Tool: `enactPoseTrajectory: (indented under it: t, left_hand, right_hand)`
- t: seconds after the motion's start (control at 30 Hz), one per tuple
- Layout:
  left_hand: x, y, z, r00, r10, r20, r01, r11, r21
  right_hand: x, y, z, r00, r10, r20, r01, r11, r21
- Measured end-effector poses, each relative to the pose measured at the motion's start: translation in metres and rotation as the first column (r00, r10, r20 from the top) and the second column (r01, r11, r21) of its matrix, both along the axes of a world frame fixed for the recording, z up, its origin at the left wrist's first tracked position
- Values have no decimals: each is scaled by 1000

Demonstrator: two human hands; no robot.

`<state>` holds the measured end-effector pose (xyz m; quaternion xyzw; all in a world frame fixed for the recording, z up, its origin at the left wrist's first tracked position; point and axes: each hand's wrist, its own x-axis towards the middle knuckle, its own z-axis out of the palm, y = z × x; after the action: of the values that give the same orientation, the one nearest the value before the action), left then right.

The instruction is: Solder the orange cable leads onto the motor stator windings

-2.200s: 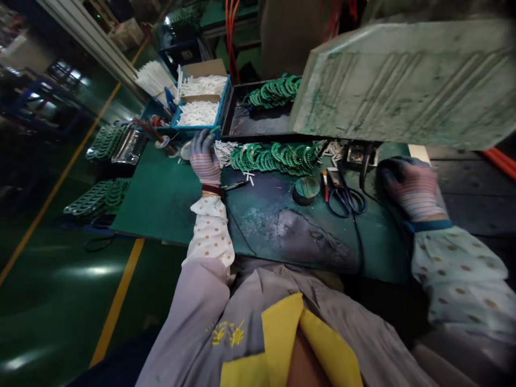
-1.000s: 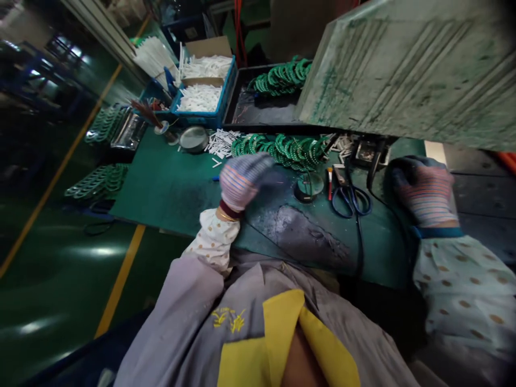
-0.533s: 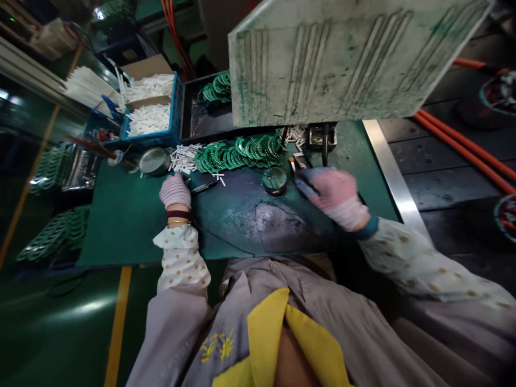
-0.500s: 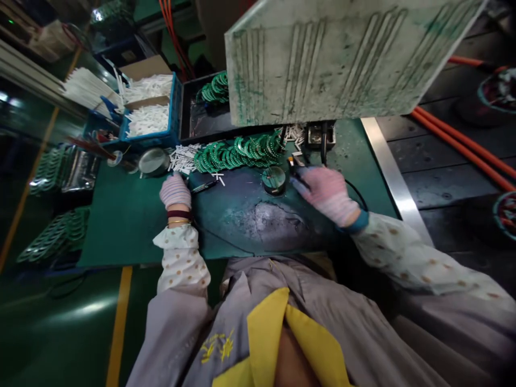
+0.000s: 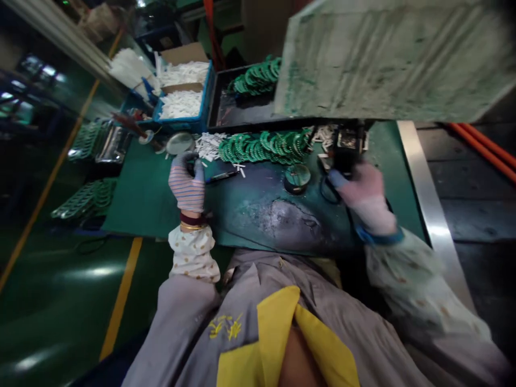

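Observation:
My left hand (image 5: 187, 183), in a striped glove with grey fingertips, is beside a pile of short white tubes (image 5: 212, 146) and a round lidded tin (image 5: 180, 143). Its fingers curl in towards the thumb; whatever lies between the tips is too small to make out. A black pen (image 5: 223, 176) lies just right of it. My right hand (image 5: 368, 196), gloved and smeared by motion, reaches toward a small metal box (image 5: 351, 138). A dark blurred object (image 5: 345, 160) is at its fingers, and whether they grip it is unclear. A black cable (image 5: 328, 192) loops below.
A row of green curved parts (image 5: 262, 148) lies across the mat, behind a round dark tin (image 5: 297, 179). Blue bins (image 5: 205, 102) of white tubes and a black tray (image 5: 220, 110) stand behind. A large pale panel (image 5: 382, 64) overhangs the back right.
The view has shifted, so the bench appears farther right. My right hand has moved away from the round dark tin toward the metal box. The fingers of my left hand show more clearly, curled towards the thumb.

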<state>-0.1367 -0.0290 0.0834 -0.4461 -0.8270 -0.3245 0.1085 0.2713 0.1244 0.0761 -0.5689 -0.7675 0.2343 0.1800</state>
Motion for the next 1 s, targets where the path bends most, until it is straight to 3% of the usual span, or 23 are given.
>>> enactPoseTrajectory:
  t: [0.03, 0.1, 0.2, 0.3, 0.37, 0.43, 0.53, 0.67, 0.77, 0.83, 0.93, 1.0]
  left_hand:
    - [-17, -4, 0, 999, 40, -2, -40, 999, 2]
    - [-55, -9, -1, 993, 115, 4, -114, 993, -39]
    - [-107, -3, -8, 989, 142, 47, -133, 979, -152]
    - [-138, 16, -25, 984, 134, 117, -113, 978, -176]
    - [-147, 26, -39, 984, 106, 142, -86, 987, -138]
    - [-149, 29, -53, 987, 79, 142, -66, 994, -93]
    - [-148, 25, -67, 991, 74, 115, -71, 997, -27]
    - [-148, 15, -71, 991, 126, 46, -126, 992, -10]
    - [-151, 11, -70, 989, 147, 19, -147, 989, 0]
    - [-153, 9, -71, 988, 156, 2, -156, 987, 26]
    - [-154, 9, -72, 987, 160, -25, -159, 986, 57]
    - [-154, 10, -72, 988, 150, -25, -149, 987, 52]
  right_hand:
    - [11, -12, 8, 991, -16, -132, 28, 996, 87]
    - [24, -40, 24, 929, 133, -346, -58, 974, 217]
    - [0, -80, 37, 847, 404, -344, -319, 906, 279]
    - [-76, -99, 27, 654, 594, -469, -579, 792, 194]
    - [-141, -96, 12, 548, 579, -604, -671, 735, 96]
    - [-203, -82, -3, 561, 543, -625, -657, 751, 63]
    - [-277, -56, -9, 725, 532, -438, -582, 813, 24]
    - [-339, -32, 8, 867, 498, -35, -496, 867, 53]
    - [-370, -21, 20, 869, 467, 164, -488, 863, 129]
    - [-390, -14, 24, 828, 508, 236, -547, 824, 146]
    - [-412, -6, 25, 768, 582, 268, -628, 766, 136]
    - [-414, -5, 26, 769, 589, 249, -629, 767, 131]
